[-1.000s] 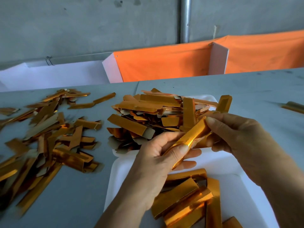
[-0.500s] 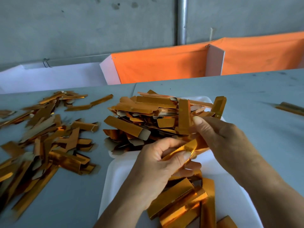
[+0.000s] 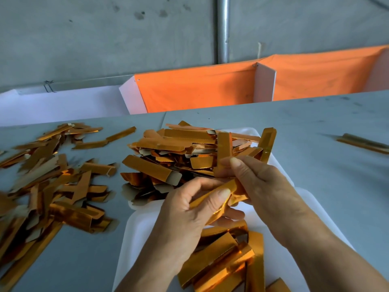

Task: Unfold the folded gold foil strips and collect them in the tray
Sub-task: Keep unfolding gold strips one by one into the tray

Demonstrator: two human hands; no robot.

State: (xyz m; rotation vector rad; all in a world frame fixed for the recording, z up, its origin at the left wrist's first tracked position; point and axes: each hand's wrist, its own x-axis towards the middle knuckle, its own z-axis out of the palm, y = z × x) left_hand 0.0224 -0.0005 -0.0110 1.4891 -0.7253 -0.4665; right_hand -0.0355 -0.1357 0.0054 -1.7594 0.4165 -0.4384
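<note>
Gold foil strip (image 3: 219,193) sits pinched between both hands above the white tray (image 3: 136,232): the left hand (image 3: 189,216) curls its grip round the near end, thumb on top, and the right hand (image 3: 259,182) pinches the far end. Unfolded strips (image 3: 223,262) lie in the tray (another heap (image 3: 185,152) behind), and loose folded strips (image 3: 52,182) litter the grey table (image 3: 315,144).

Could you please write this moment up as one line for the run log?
left hand: grips gold foil strip | right hand: pinches its far end | over white tray | unfolded strips in tray | loose pile on table
</note>
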